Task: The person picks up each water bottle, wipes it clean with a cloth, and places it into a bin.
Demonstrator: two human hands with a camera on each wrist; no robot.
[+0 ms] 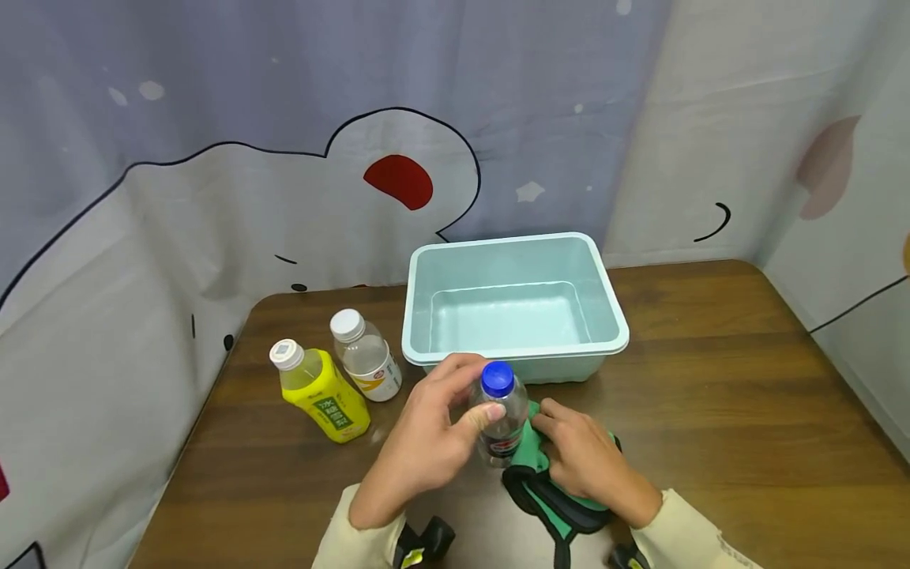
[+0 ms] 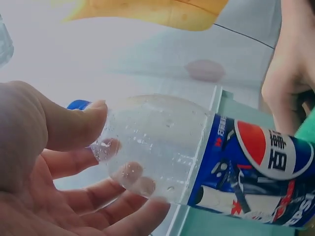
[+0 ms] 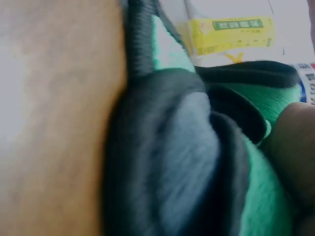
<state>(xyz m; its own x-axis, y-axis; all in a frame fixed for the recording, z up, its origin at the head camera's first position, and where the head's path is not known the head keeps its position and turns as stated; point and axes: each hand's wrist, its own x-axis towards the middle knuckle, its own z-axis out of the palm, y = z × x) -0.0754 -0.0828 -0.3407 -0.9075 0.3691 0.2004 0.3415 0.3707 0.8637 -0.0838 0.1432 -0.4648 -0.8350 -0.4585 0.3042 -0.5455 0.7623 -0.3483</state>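
Observation:
A clear plastic Pepsi bottle (image 1: 503, 438) with a blue cap stands upright on the table in front of the basin. My left hand (image 1: 435, 431) holds it near the neck. In the left wrist view, the thumb lies on the near side of the bottle (image 2: 157, 142) and the fingers show through behind it. My right hand (image 1: 590, 454) grips a bunched green cloth with black edging (image 1: 528, 449), close against the bottle's right side. Black trim and folds of the green cloth (image 3: 268, 196) fill much of the right wrist view.
A pale green plastic basin (image 1: 515, 351) stands at the back of the wooden table (image 1: 711, 411). To the left are a yellow-labelled bottle (image 1: 329, 403) and a clear bottle with a white cap (image 1: 366, 356). A patterned curtain (image 1: 213, 213) hangs behind.

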